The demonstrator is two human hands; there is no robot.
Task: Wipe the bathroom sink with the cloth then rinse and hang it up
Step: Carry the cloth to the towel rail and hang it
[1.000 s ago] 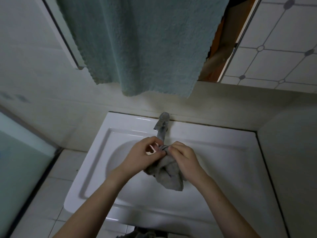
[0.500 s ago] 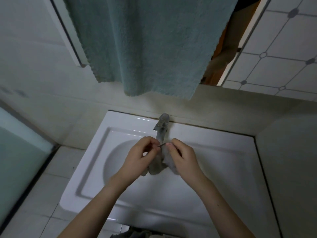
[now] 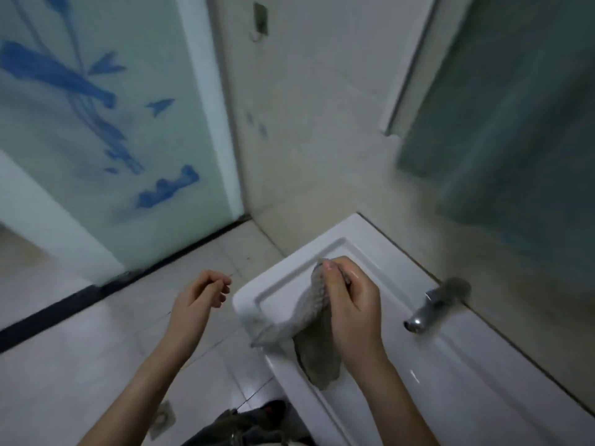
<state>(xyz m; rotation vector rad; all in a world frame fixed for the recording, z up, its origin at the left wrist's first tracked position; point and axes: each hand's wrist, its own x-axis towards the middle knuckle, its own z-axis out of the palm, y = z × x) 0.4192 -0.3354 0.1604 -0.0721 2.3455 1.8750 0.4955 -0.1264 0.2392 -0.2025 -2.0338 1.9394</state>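
Note:
My right hand (image 3: 351,304) is shut on the grey cloth (image 3: 314,320), which hangs down from my fist over the left end of the white sink (image 3: 457,375). Off the sink's left edge, over the floor, is my left hand (image 3: 201,296); its fingers are loosely curled and nothing is in it. The chrome tap (image 3: 434,305) stands at the sink's back rim, to the right of my right hand. High on the tiled wall is a metal hook (image 3: 260,19), far above both hands.
A frosted glass door (image 3: 106,130) with blue patterns stands at the left. A green towel (image 3: 515,123) hangs at the upper right beside a mirror frame. The pale tiled floor has a drain cover (image 3: 162,420) near my feet.
My left hand has let go of the cloth and moved left off the sink. The view has swung left, bringing the glass door and wall hook into sight. My right hand keeps the cloth.

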